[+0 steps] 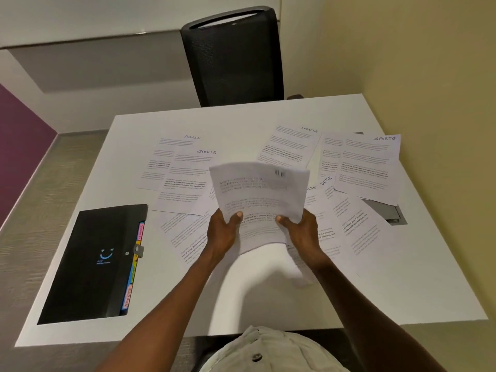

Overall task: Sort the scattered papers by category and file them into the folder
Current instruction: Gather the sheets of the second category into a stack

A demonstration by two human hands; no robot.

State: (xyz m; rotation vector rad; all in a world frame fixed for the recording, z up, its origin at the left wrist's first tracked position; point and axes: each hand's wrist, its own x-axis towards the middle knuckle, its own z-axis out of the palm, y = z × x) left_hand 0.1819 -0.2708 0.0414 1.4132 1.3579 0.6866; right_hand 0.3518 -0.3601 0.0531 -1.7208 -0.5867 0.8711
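Observation:
Both hands hold up a small stack of printed sheets (259, 194) above the middle of the white table (402, 291). My left hand (224, 229) pinches the stack's lower left edge, my right hand (300, 229) its lower right edge. The stack's handwritten heading is blurred. More sheets lie scattered flat: one headed ADMIN (171, 157), one headed SPORTS (188, 181) overlapping it, and two SPORTS sheets (292, 146) (370, 167) at the far right. A black expanding folder (94, 261) with coloured tabs lies shut at the left, apart from both hands.
A black mesh office chair (233, 57) stands behind the table's far edge. A grey cable hatch (391, 213) in the table shows under the papers at the right. A yellow wall runs close along the right side.

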